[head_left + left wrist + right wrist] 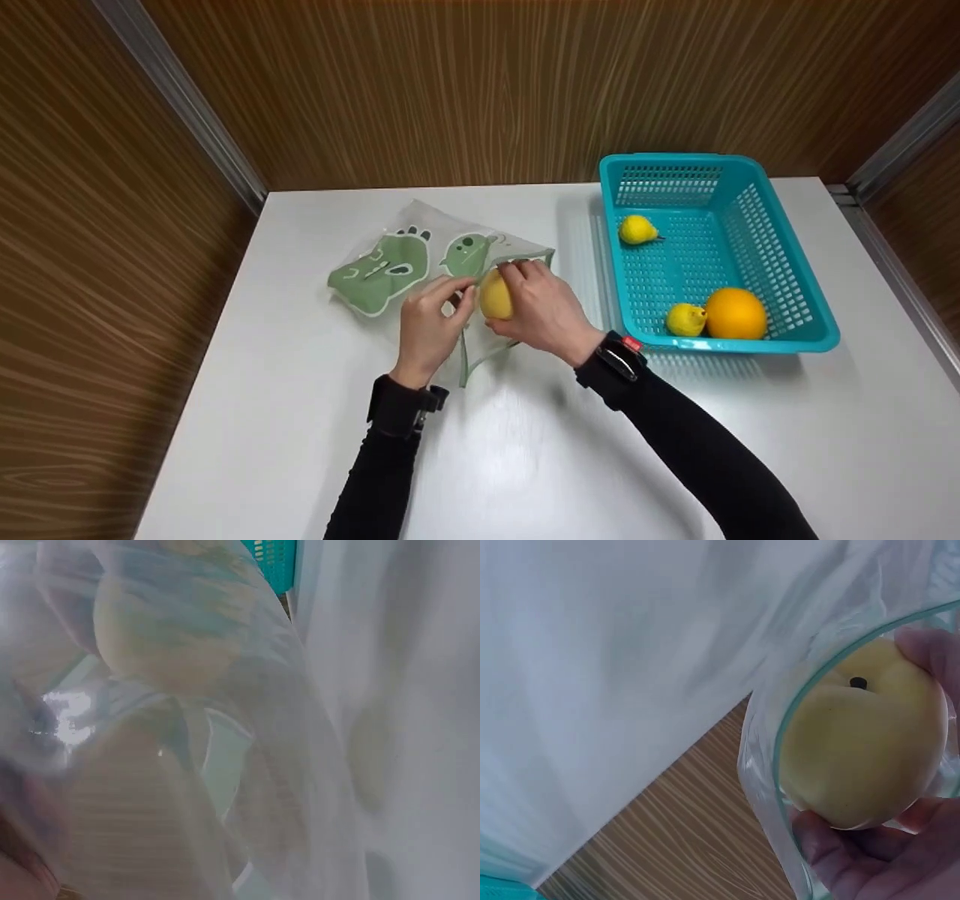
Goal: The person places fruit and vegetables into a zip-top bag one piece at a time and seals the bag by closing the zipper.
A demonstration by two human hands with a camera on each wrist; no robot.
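Okay, right grip curls round the yellow fruit, holding it at the mouth of the clear bag, within the green rim; left grip looks to be pinching the bag's edge. Fruit's probably firm, fairly light, a bit slippery, might bruise: cup its widest part. Bag's thin, floppy film; take it by the rim. From where I stand, the right grip covers much of the fruit, and the left wrist view is mostly blurry film, exact pinch point unclear.
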